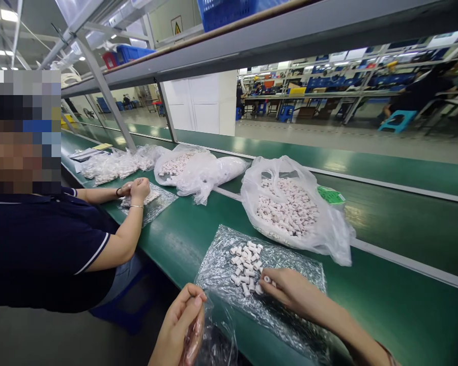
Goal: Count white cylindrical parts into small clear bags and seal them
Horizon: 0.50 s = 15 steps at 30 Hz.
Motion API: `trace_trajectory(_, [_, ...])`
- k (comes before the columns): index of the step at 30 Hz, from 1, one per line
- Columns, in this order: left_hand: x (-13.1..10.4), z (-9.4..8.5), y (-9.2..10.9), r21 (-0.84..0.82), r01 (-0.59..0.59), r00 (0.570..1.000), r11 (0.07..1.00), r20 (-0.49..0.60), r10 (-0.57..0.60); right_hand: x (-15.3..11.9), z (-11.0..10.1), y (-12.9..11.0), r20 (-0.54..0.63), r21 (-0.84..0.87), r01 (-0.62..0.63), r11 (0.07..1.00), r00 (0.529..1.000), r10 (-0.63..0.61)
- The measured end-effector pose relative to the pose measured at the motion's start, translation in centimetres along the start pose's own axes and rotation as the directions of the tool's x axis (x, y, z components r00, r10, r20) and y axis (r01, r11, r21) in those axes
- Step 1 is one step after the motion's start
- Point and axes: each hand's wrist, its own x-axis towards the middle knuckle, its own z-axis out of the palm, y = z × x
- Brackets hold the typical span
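My right hand (pixel 288 291) rests on a sheet of bubble wrap (pixel 297 274) on the green bench, its fingertips pinching one small white tube at the edge of a pile of white tubes (pixel 246 264). My left hand (pixel 181 325) is below the bench edge, fingers closed on the mouth of a small clear plastic bag (pixel 217 338) that hangs beside it. Behind the pile stands a large open plastic bag of white tubes (pixel 290 208).
A co-worker in a dark shirt (pixel 49 244) sits at my left, both hands (pixel 135 189) over another bubble wrap sheet. More bags of tubes (pixel 187 168) lie further along. A green conveyor belt (pixel 404 218) runs behind, a shelf with blue crates (pixel 229 12) overhead.
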Motion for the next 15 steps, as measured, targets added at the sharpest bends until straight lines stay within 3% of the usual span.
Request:
trace_trajectory(4, [0.0,0.1,0.4,0.009,-0.003,1.0,1.0,0.001,0.003,-1.0,-3.0,-2.1,0.021,0.27,-0.041,0.962,0.999,0.036])
trace_trajectory(7, [0.1,0.2,0.7,0.013,-0.011,0.999,1.0,0.032,0.011,-1.5,-3.1,-5.1,0.025,0.297,0.016,0.955,0.999,-0.024])
trace_trajectory(10, [0.0,0.7,0.8,0.03,-0.025,0.997,0.999,0.075,0.023,-0.5,0.2,-8.7,0.07,0.154,0.196,0.968,0.976,-0.209])
trace_trajectory(13, [-0.3,1.3,0.7,0.034,-0.034,0.99,0.999,0.137,0.029,2.2,6.3,-11.5,0.137,-0.181,0.419,0.89,0.907,-0.399])
trace_trajectory(15, [-0.5,1.5,0.6,0.017,-0.035,0.99,0.999,0.136,0.033,4.1,9.9,-12.7,0.201,-0.204,0.505,0.839,0.86,-0.469])
